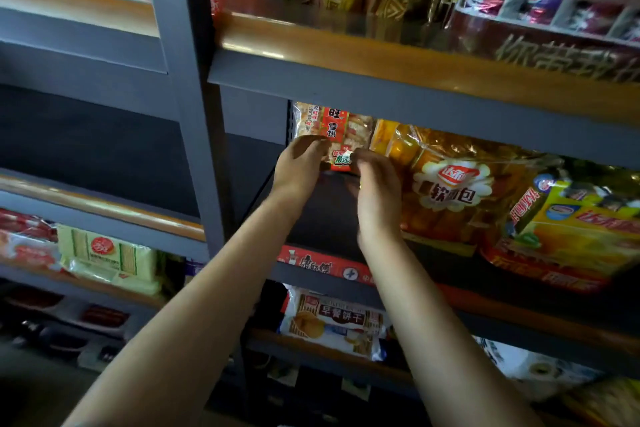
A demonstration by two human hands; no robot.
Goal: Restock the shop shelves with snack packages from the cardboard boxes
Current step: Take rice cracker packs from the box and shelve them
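Grey shop shelves [194,87] with wooden front edges. Rice cracker pack [329,130] upright at back of middle shelf, by left wall. Left hand [301,166] and right hand [375,191] both pinching its bottom edge with curled fingers. Big orange bread bag [450,184] just beside, on right. Dark open room below pack.

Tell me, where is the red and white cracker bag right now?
The rice cracker bag stands at the back left of the middle shelf, beside the orange bread bag, with the left hand and right hand holding its bottom edge.
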